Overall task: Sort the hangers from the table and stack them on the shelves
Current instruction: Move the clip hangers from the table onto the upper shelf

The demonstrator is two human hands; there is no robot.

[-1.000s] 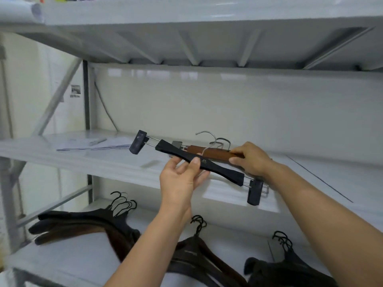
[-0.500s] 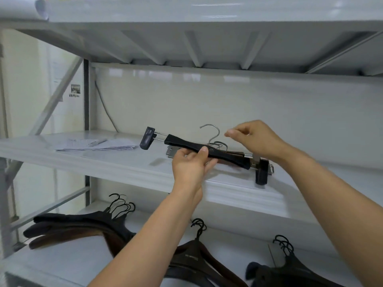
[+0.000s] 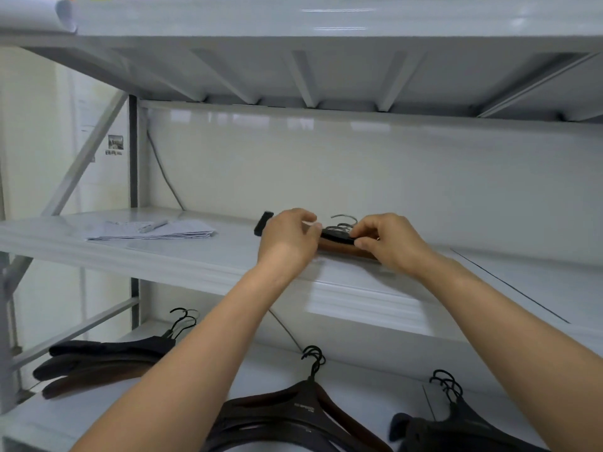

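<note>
A black clip hanger (image 3: 337, 237) lies on top of a brown clip hanger (image 3: 346, 252) on the middle shelf (image 3: 202, 256). Its left clip (image 3: 263, 222) sticks out past my left hand (image 3: 288, 241), which curls over the hanger's left half. My right hand (image 3: 390, 244) pinches the black bar near its middle, beside the metal hooks (image 3: 342, 223). The hanger's right end is hidden behind my right hand.
Papers with a pen (image 3: 150, 229) lie on the middle shelf at left. The lower shelf holds three piles of coat hangers: left (image 3: 104, 357), middle (image 3: 293, 409), right (image 3: 456, 425). The upper shelf (image 3: 326, 24) hangs close overhead. A diagonal brace (image 3: 81, 158) stands at left.
The black clip hanger went from held up in front of the shelf down onto the brown hanger. My right hand moved onto the black bar; both hands moved further into the shelf.
</note>
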